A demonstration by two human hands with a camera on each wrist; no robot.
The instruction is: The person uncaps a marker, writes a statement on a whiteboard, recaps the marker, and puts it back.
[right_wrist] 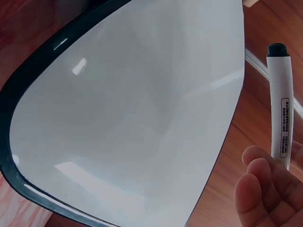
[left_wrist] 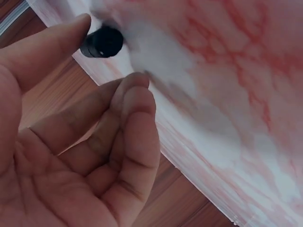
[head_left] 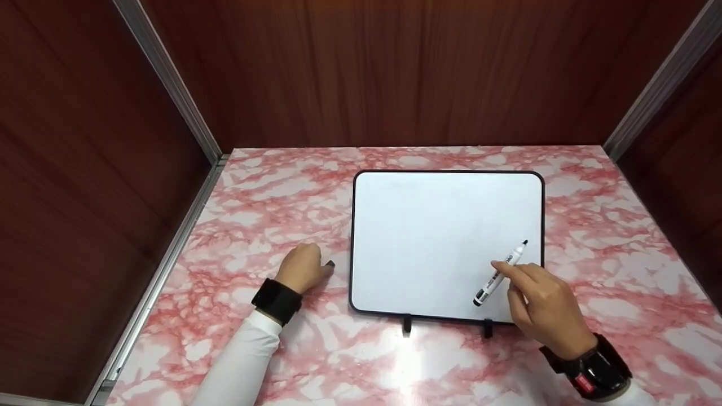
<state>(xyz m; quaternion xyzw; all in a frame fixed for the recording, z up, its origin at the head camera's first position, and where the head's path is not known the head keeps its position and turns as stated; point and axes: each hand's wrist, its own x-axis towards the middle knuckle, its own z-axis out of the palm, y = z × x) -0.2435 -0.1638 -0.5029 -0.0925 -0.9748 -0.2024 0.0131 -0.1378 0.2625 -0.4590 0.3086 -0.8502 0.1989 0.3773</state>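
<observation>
Trouble could be coming from the uncapped marker (head_left: 495,279): its bare black tip (head_left: 525,242) is pointing up toward the desk's far right corner in front of the right part of the whiteboard (head_left: 440,237), so a careless turn of the wrist could be leaving a stray streak on that white face. The board is sitting closer to the desk's (head_left: 225,225) right edge than to its left, two small black feet (head_left: 406,324) showing under its near edge; a hard push could perhaps be sliding or tipping it. The small black cap (head_left: 330,264) could be slipping too, since the thumb is reaching it only with its tip, and a loose pinch could be letting it roll toward the desk's left edge. As for pose, the left hand (head_left: 302,269) is holding the cap to the left of the board, back up, its other fingers curling inward; whether the index finger is backing the cap is not showing clearly. The right hand (head_left: 546,299) is gripping the marker's barrel with its fingers, near the board's lower right corner, its wrist angling in from the near right, the barrel slanting.
</observation>
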